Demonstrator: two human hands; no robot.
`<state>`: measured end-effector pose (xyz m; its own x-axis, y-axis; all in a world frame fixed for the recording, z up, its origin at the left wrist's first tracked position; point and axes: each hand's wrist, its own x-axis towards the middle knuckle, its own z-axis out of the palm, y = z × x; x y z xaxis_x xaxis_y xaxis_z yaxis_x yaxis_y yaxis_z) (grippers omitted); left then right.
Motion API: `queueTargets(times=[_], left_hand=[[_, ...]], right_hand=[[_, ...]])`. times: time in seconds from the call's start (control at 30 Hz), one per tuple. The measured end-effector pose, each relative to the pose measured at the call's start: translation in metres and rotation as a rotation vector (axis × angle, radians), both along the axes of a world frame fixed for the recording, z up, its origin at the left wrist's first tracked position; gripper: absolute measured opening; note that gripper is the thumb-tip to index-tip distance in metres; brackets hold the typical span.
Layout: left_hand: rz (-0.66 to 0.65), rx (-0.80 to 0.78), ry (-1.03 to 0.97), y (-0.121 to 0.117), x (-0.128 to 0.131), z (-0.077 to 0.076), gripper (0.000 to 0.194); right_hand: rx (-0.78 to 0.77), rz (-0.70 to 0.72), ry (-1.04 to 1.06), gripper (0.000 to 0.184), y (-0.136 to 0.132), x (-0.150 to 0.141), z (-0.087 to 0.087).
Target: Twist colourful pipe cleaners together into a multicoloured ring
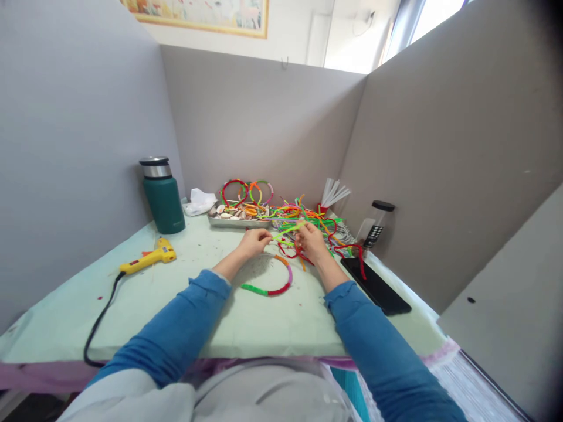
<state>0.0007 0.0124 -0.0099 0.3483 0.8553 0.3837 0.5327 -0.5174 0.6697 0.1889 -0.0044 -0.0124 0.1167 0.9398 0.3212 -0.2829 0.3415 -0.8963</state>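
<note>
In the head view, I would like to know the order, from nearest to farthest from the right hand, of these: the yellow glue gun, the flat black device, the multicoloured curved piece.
1. Multicoloured curved piece: just left of the right hand, nearer the camera.
2. Flat black device: on the right side.
3. Yellow glue gun: far on the left side.

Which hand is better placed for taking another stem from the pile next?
Probably the right hand: it is at the pile of fuzzy stems, while the left hand is farther left, nearer the metal tray. Both seem to pinch the yellow-green strip, so the right may need to release it.
</note>
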Motion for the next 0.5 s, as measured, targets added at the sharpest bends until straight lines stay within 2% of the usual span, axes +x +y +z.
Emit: queueTargets(times=[0.13,0.27,0.37,0.5], left_hand=[[0.034,0.158,0.066,-0.001,0.000,0.001,0.022],[0.055,0.273,0.149,-0.008,0.002,0.005,0.021],[0.059,0.319,0.203,-0.011,0.003,0.005,0.022],[0.060,0.323,0.217,-0.011,0.005,0.004,0.023]], right_hand=[[-0.019,0.075,-0.247,0.028,-0.002,-0.012,-0.005],[0.005,0.009,-0.414,0.030,-0.005,-0.021,-0.008],[-0.026,-0.059,-0.446,0.033,-0.007,-0.024,-0.007],[-0.015,-0.071,-0.378,0.029,-0.008,-0.025,-0.005]])
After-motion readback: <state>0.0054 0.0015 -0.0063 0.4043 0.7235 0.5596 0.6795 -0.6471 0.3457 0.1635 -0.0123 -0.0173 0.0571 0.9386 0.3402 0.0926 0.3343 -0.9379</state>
